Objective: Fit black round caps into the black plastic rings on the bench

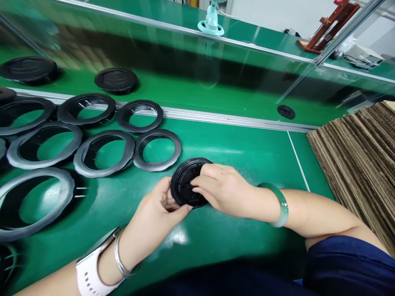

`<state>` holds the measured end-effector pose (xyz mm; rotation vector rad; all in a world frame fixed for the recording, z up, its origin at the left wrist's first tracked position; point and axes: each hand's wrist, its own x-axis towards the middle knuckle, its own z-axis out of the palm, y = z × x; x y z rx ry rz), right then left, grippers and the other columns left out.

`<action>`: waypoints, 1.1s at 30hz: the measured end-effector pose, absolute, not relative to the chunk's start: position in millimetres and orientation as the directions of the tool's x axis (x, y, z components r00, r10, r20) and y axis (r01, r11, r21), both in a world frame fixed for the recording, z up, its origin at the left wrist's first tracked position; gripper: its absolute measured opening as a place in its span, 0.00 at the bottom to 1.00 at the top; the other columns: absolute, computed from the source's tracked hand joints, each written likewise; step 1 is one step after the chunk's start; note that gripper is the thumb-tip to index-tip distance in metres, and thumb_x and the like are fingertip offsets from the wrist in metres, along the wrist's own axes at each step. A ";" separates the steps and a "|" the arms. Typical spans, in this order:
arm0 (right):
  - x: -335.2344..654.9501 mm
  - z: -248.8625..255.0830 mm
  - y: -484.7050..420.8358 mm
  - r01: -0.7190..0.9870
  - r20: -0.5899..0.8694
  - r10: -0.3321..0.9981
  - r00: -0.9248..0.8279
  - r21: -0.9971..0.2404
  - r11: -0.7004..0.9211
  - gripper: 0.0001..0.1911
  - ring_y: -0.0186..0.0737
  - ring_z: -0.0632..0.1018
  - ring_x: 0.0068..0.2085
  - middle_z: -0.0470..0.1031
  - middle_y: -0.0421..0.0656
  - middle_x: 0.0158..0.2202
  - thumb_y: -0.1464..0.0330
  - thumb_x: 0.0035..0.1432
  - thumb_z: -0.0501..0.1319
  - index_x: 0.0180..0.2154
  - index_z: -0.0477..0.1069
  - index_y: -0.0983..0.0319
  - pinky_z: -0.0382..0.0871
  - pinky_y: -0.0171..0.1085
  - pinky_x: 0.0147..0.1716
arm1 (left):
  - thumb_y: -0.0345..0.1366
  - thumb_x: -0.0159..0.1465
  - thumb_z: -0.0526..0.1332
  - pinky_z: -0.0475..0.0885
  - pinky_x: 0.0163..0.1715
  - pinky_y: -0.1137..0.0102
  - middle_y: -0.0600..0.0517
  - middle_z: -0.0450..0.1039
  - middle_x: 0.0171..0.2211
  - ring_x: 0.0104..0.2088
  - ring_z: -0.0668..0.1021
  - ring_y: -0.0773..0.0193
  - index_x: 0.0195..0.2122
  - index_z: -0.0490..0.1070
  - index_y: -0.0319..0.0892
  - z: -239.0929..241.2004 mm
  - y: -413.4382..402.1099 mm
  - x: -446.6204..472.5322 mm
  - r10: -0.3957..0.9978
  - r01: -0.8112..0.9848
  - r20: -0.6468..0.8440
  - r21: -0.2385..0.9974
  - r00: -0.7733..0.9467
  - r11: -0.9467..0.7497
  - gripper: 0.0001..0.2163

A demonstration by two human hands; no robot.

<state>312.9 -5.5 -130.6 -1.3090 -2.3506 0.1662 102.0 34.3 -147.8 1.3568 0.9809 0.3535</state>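
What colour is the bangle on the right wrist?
Pale green, on the bangle in the head view.

I had one view only, worn on the head. It looked forward and steeply down, close over the green worktable point(247, 152), toward the conveyor belt point(191, 88) beyond.

Black round cap point(187, 185) and black rings point(159, 149) on green table point(247, 152) — pale green bangle point(279, 204), white watch point(92, 267).

We can't read any text, labels, brands or numbers here. The black round cap point(188, 183) has raised moulding on its face, too blurred for us to make out.
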 end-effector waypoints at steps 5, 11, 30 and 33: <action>308.6 -133.2 -10.4 0.808 0.339 0.838 -0.427 -0.272 0.522 0.13 0.45 0.71 0.39 0.70 0.50 0.39 0.75 0.69 0.52 0.52 0.70 0.72 0.73 0.42 0.40 | 0.40 0.58 0.71 0.77 0.33 0.72 0.53 0.77 0.35 0.35 0.81 0.60 0.45 0.63 0.42 -152.2 34.3 100.8 0.725 0.298 -0.382 0.921 0.573 0.249 0.20; 300.0 -137.1 -12.9 0.852 0.301 0.836 -0.459 -0.118 0.510 0.20 0.49 0.70 0.36 0.70 0.55 0.39 0.78 0.64 0.51 0.56 0.67 0.77 0.74 0.45 0.32 | 0.40 0.56 0.71 0.78 0.36 0.67 0.51 0.78 0.36 0.38 0.82 0.55 0.45 0.62 0.42 -157.4 35.3 100.1 0.719 0.317 -0.410 0.909 0.562 0.271 0.22; 306.9 -154.8 17.7 0.332 0.036 0.994 0.107 -0.943 -0.001 0.06 0.38 0.72 0.42 0.70 0.39 0.38 0.75 0.60 0.67 0.36 0.71 0.62 0.66 0.39 0.44 | 0.52 0.62 0.67 0.71 0.57 0.64 0.47 0.66 0.60 0.62 0.68 0.54 0.62 0.57 0.46 -160.1 39.0 94.8 0.738 0.209 -0.322 0.947 0.593 0.245 0.32; 302.9 -157.3 17.0 0.314 0.040 0.989 0.142 -0.949 -0.007 0.08 0.38 0.71 0.40 0.69 0.38 0.37 0.76 0.57 0.68 0.33 0.70 0.62 0.65 0.38 0.43 | 0.54 0.65 0.63 0.67 0.59 0.60 0.48 0.66 0.59 0.61 0.68 0.53 0.61 0.59 0.48 -159.1 37.8 93.6 0.772 0.303 -0.293 0.943 0.564 0.137 0.28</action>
